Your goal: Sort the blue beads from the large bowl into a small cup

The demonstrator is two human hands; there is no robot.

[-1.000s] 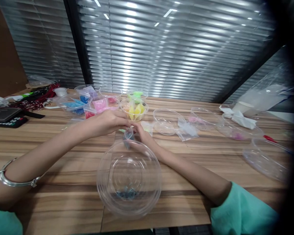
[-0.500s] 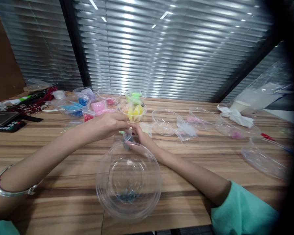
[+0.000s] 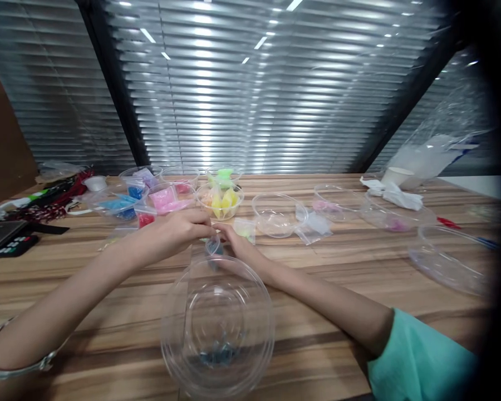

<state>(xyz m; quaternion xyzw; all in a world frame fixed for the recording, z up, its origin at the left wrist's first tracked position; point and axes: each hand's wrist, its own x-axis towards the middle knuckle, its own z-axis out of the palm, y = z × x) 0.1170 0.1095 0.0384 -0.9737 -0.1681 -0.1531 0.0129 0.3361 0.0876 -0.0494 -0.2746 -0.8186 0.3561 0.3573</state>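
My left hand (image 3: 177, 234) and my right hand (image 3: 236, 245) meet over the far rim of a large clear plastic bowl (image 3: 179, 356). Both pinch the top of a small clear zip bag (image 3: 214, 248) with dark blue bits in it. The bag hangs just beyond the bowl's far edge. A few blue pieces (image 3: 217, 353) lie at the bottom of the bowl. A silver bangle (image 3: 8, 370) is on my left wrist.
Behind my hands stand several clear bowls with small bags of coloured pieces: blue (image 3: 121, 205), pink (image 3: 167, 197), yellow (image 3: 222, 201), green (image 3: 224, 175). More clear bowls (image 3: 275, 211) and lids (image 3: 451, 259) lie to the right. A dark calculator-like device (image 3: 4, 239) is at the left edge.
The view has tilted up and shifted a little. Both hands stay pinched on the small bag at the bowl's far rim.
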